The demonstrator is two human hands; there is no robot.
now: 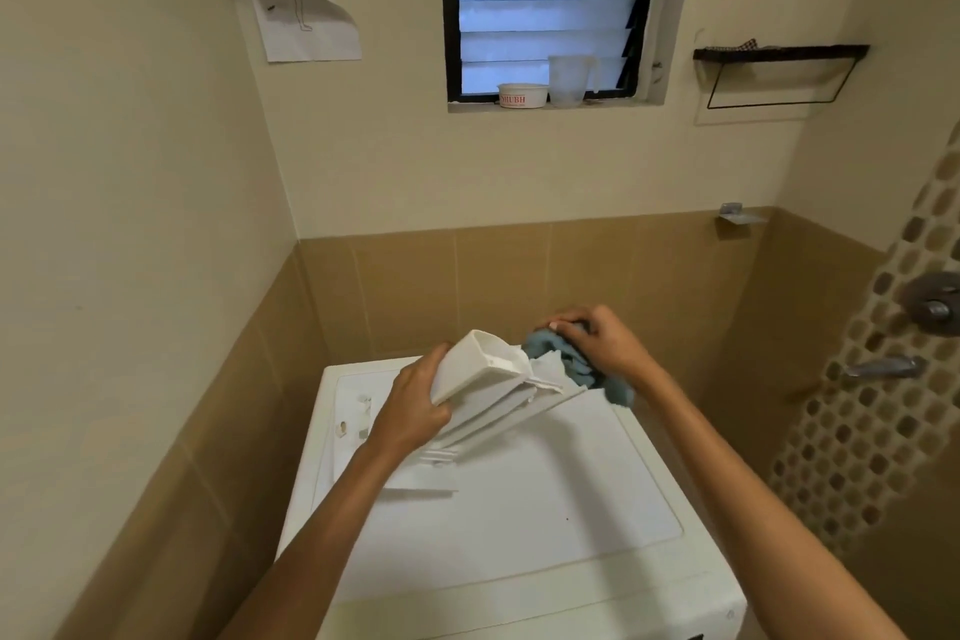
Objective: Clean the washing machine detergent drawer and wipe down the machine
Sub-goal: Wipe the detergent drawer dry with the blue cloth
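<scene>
- Above the machine top, between both hands: detergent drawer, white plastic, out of its slot, held up tilted, not resting on the lid.
- Left hand: fingers curled round the boxy end of the drawer, firm grip, carrying its weight.
- Right hand: fingers closed on a bunched blue-grey cloth, pressing it against the drawer's other end; loose cloth hangs below the wrist.
- Step, my read: wiping the drawer itself; drawer part of the task underway, machine wipe-down not yet started.
- Residue on the drawer: too small to tell.
- Next move likely needs: left hand turning the drawer so the cloth reaches the compartments and ribs, steady hold, push cloth into corners; later the drawer goes back in its slot, slot not in view.
- Below both hands: washing machine, white, flat top.
- Under the left wrist: flat white piece on the lid; cannot tell if it belongs to the drawer.
- Left of the left hand: small marks or bits on the lid, unclear.
- Well beyond the hands, on the window sill: white tub, clear jug just beside it.
- Far right of the right hand: wall taps; black shelf rack higher up.
- Up left: curled paper sheet on the wall.
</scene>
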